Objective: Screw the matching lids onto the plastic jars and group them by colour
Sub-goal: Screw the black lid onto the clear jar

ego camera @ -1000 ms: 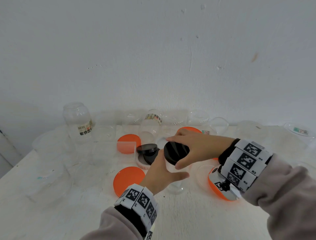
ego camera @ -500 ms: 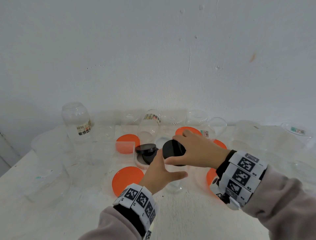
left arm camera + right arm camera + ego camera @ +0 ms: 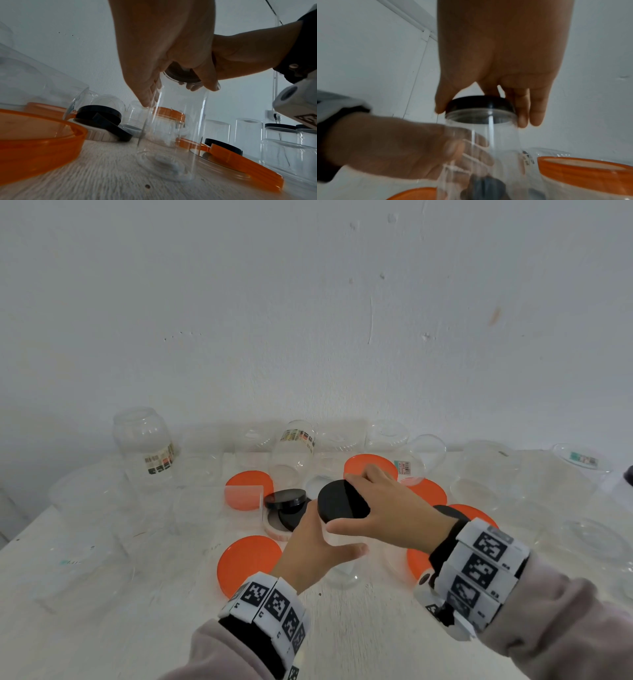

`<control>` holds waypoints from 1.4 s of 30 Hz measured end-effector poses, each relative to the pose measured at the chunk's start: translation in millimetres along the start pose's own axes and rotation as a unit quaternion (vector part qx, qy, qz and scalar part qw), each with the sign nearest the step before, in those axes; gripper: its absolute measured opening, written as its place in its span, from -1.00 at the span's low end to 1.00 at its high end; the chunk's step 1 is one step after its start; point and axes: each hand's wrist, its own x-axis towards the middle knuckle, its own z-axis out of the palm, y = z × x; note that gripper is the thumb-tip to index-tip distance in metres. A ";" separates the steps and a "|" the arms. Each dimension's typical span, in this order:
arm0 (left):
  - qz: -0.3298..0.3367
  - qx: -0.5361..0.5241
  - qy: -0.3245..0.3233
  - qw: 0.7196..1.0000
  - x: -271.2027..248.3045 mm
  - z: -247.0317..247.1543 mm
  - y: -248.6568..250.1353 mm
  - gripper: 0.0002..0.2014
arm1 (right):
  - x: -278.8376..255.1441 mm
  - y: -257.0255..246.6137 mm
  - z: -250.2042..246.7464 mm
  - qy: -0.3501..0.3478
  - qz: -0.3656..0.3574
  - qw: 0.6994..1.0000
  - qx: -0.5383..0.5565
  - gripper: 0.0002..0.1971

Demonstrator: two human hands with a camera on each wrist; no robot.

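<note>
Steadying the tall clear plastic jar [image 3: 173, 121] upright on the white bench [image 3: 342, 628], the left hand [image 3: 308, 546] grips its wall so the right hand [image 3: 394, 508] can twist the round black lid [image 3: 339, 499] pinched onto its mouth.

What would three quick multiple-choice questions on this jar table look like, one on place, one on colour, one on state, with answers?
1. The left hand holds the clear jar where?
A. its side wall
B. its lid
C. its base

2. What colour is the lid in the right hand grip?
A. orange
B. white
C. black

3. How is the held jar placed?
A. on its side
B. upright on the table
C. lifted

Answers: 1 A, fingers wrap the wall; 2 C, the cap is black; 3 B, left wrist view shows its base on the table.
</note>
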 end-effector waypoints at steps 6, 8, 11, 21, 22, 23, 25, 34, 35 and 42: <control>0.007 -0.001 -0.005 1.000 -0.3 -0.5 1.0 -0.15 | 1.0 -1.5 8.3 0.036 0.042 0.998 0.001 -0.24; 0.005 0.002 -0.005 1.000 -0.2 -0.9 1.5 -0.13 | 6.5 3.6 -4.7 -0.048 0.027 0.996 0.073 -0.19; -0.001 -0.002 -0.001 1.000 -0.2 -0.7 1.2 -0.12 | 11.3 10.5 -18.5 -0.126 -0.025 0.984 0.122 -0.19; 0.010 0.001 0.004 1.000 -0.9 0.9 0.6 -0.17 | -1.4 -3.5 2.1 0.030 0.032 0.999 -0.002 -0.17; 0.014 -0.001 0.005 1.000 -0.8 1.4 0.1 -0.18 | -2.3 -7.0 6.3 0.048 0.049 0.997 -0.025 -0.16; 0.017 -0.001 0.007 1.000 -0.7 1.7 -0.3 -0.18 | -2.8 -10.1 10.0 0.060 0.065 0.995 -0.044 -0.15; 0.021 0.003 0.009 1.000 -1.2 1.8 -0.1 -0.18 | -2.9 -14.3 14.1 0.068 0.081 0.992 -0.071 -0.17; 0.002 0.011 0.001 1.000 -1.3 -0.6 2.1 -0.15 | 0.7 2.6 -11.1 -0.074 -0.018 0.990 0.119 -0.31; 0.001 0.012 0.000 1.000 -1.5 -0.6 2.3 -0.15 | -0.2 3.7 -10.0 -0.068 -0.021 0.990 0.121 -0.29; 0.003 0.015 -0.006 1.000 -3.5 -2.0 2.8 -0.21 | -6.7 1.6 6.8 -0.014 -0.010 0.998 0.054 -0.19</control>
